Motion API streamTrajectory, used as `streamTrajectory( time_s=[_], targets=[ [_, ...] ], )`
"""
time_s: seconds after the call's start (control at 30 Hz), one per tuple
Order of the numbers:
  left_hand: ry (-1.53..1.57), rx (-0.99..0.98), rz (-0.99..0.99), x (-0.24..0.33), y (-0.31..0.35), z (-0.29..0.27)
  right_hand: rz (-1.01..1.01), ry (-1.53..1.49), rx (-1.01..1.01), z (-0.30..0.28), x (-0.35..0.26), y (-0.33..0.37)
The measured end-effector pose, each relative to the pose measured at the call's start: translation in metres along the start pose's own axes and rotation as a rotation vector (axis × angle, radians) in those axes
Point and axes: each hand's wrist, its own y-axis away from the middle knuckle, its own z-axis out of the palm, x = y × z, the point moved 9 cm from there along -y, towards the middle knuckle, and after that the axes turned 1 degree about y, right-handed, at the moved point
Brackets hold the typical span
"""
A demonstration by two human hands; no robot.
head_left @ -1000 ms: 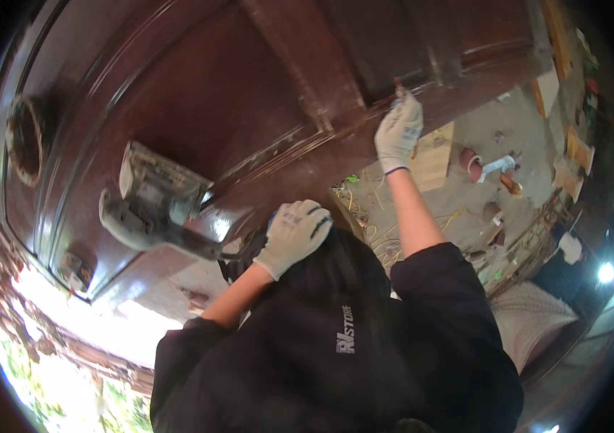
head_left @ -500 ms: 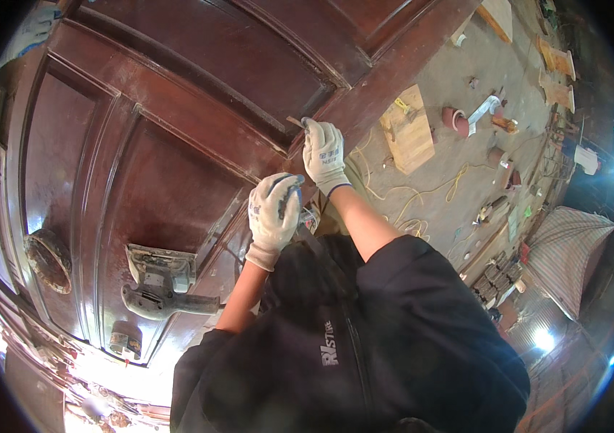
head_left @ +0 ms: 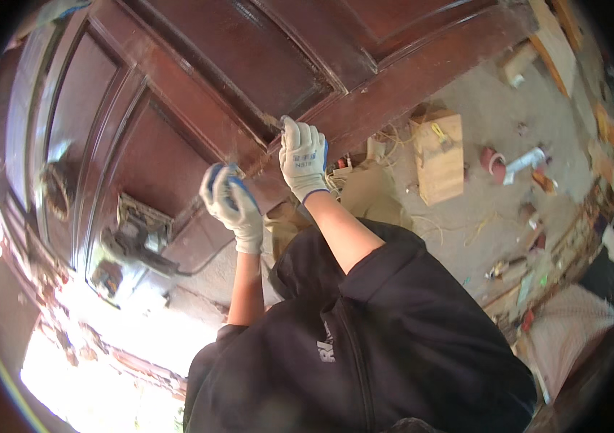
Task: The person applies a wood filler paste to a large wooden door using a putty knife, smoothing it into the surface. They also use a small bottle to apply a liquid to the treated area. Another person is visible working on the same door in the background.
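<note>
A large dark red-brown panelled door (head_left: 155, 137) lies in front of me. My right hand (head_left: 303, 155), in a white knit glove with blue coating, reaches to a corner of a recessed panel's moulding. Its fingers are pressed together on a thin brown piece (head_left: 269, 120), most of it hidden at the fingertips; its kind is unclear. My left hand (head_left: 233, 206), gloved alike, hovers by the door's near edge with fingers loosely curled and apart, nothing visible in it. A grey power sander (head_left: 130, 242) rests on the door left of it.
Farther left on the door are a round dark-rimmed object (head_left: 54, 191) and a small can (head_left: 107, 276). A wooden block (head_left: 438, 173) bearing a yellow-handled tool (head_left: 442, 136) stands on the floor at right, near a dark red roll (head_left: 493, 164) and yellow cord (head_left: 469, 234).
My view has turned, shifting the scene. My right hand has moved along the moulding with the thin brown piece. My left hand has swung left, its fingers spreading a little.
</note>
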Motion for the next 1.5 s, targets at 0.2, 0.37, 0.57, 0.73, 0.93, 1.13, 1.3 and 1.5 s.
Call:
streamTrajectory(
  time_s=[0.2, 0.37, 0.57, 0.73, 0.93, 1.13, 1.3, 1.5],
  targets=[
    [-0.567, 0.555, -0.961, -0.115, 0.132, -0.052, -0.169, -0.332, -0.061, -0.026, 0.003, -0.013],
    [-0.195, 1.165, -1.391, -0.115, 0.158, 0.000, 0.065, -0.466, -0.086, -0.094, 0.094, -0.040],
    [-0.273, 1.186, -1.342, -0.135, 0.165, -0.004, 0.469, -0.803, -0.413, -0.102, 0.180, -0.058],
    [-0.267, 1.082, -1.418, -0.113, 0.154, -0.003, 0.350, -0.536, -0.389, -0.119, 0.183, -0.100],
    [-0.272, 1.119, -1.427, -0.127, 0.166, -0.005, -0.128, 0.044, -0.346, -0.126, 0.123, -0.101],
    [-0.289, 1.174, -1.363, -0.126, 0.160, -0.009, -0.250, 0.075, -0.289, -0.111, 0.121, -0.084],
    [-0.290, 1.152, -1.433, -0.114, 0.158, -0.008, -0.308, 0.171, -0.330, -0.093, 0.115, -0.073],
    [-0.283, 1.158, -1.427, -0.115, 0.160, -0.008, -0.283, 0.117, -0.357, -0.097, 0.111, -0.074]
  ],
)
